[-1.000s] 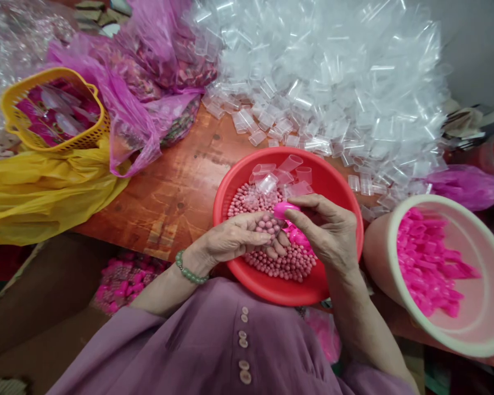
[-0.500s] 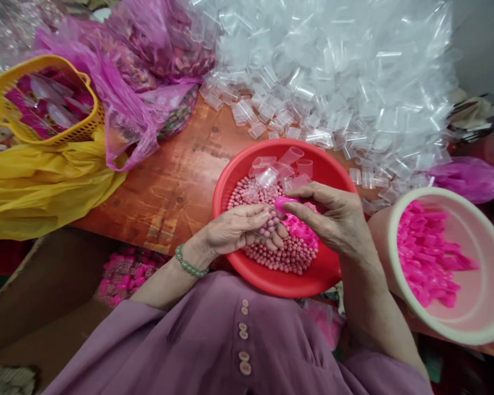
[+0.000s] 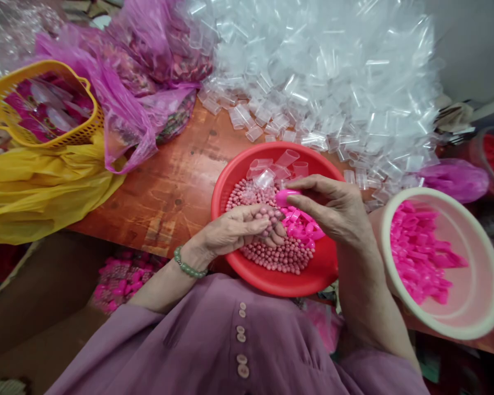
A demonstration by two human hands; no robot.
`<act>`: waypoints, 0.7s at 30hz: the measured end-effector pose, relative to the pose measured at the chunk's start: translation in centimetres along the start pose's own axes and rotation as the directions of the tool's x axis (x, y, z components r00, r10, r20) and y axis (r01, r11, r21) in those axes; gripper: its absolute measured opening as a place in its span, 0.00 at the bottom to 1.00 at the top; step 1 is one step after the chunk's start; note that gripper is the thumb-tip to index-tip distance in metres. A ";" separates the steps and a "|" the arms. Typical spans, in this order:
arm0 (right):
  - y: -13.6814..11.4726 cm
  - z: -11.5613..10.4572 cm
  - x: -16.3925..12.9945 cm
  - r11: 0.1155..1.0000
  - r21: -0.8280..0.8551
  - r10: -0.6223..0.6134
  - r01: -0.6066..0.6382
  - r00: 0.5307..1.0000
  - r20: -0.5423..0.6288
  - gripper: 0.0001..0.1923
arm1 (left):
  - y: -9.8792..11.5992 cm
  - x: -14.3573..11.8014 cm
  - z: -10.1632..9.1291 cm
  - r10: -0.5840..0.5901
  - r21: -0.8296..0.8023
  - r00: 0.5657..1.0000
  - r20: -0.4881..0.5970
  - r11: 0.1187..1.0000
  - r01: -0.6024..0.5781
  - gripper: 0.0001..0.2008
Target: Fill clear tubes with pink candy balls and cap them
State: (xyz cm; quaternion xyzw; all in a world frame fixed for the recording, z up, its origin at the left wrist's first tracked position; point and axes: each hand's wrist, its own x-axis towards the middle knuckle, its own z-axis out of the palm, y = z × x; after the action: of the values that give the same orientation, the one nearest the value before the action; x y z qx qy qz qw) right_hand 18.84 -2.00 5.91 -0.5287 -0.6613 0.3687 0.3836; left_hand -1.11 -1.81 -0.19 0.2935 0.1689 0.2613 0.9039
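Note:
A red bowl [image 3: 316, 269] rests at the table's near edge, holding small pink beads [image 3: 284, 255], several clear tubes [image 3: 286, 159] and pink caps [image 3: 302, 225]. My left hand [image 3: 234, 233] is over the beads, fingers curled around a clear tube filled with beads. My right hand [image 3: 333, 211] pinches a bright pink cap [image 3: 286, 196] at the tube's open end, thumb and forefinger closed on it. Both hands touch over the bowl's middle.
A large heap of clear tubes [image 3: 325, 77] fills the back. A cream tub [image 3: 469, 323] of pink caps stands at right. At left lie a yellow basket [image 3: 8, 129], a yellow bag [image 3: 37, 192] and pink bags [image 3: 140, 71]. Wooden table [image 3: 173, 186].
The hands stay together over the bowl; the pink cap has shifted slightly up and left toward the tube's mouth. The view has moved a little.

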 end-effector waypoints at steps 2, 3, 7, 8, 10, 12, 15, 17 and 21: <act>0.6 0.6 -0.8 0.991 0.130 0.055 -0.036 0.987 -0.149 0.09 | -0.2 -0.2 0.2 0.077 0.140 0.996 -0.035 0.988 -0.072 0.13; 0.8 0.9 -1.2 0.982 0.184 0.079 -0.040 0.975 -0.209 0.08 | -0.2 -0.3 0.3 0.097 0.214 0.994 -0.041 0.973 -0.087 0.14; 1.6 2.0 -2.6 0.957 0.291 0.112 0.002 0.920 -0.375 0.08 | 0.1 0.0 0.5 0.109 0.365 0.992 -0.066 0.928 -0.078 0.13; 1.9 2.2 -2.8 0.953 0.304 0.118 0.010 0.908 -0.402 0.08 | 0.3 0.2 0.5 0.110 0.382 0.992 -0.064 0.921 -0.078 0.14; 2.3 2.5 -3.0 0.949 0.315 0.124 0.021 0.894 -0.431 0.09 | 0.8 0.6 0.5 0.135 0.441 0.988 -0.078 0.893 -0.087 0.15; 2.6 2.7 -3.0 0.952 0.305 0.122 0.020 0.891 -0.437 0.09 | 1.1 0.9 0.4 0.147 0.521 0.984 -0.101 0.850 -0.074 0.15; 2.8 2.7 -3.0 0.961 0.275 0.106 0.022 0.890 -0.444 0.09 | 1.4 1.2 0.3 0.102 0.588 0.987 -0.127 0.809 -0.008 0.15; 2.7 2.7 -3.0 0.964 0.263 0.102 0.022 0.888 -0.449 0.09 | 1.4 1.2 0.3 0.107 0.579 0.984 -0.145 0.816 -0.003 0.16; 2.7 2.7 -2.9 0.965 0.261 0.105 0.015 0.892 -0.439 0.09 | 1.3 1.2 0.5 0.135 0.584 0.979 -0.153 0.812 -0.021 0.15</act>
State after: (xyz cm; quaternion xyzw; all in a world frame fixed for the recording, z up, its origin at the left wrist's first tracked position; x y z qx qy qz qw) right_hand 17.95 -4.63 1.99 -0.5603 -0.4886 0.3283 0.5827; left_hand -0.38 -0.42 0.77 0.5353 0.3125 0.2610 0.7401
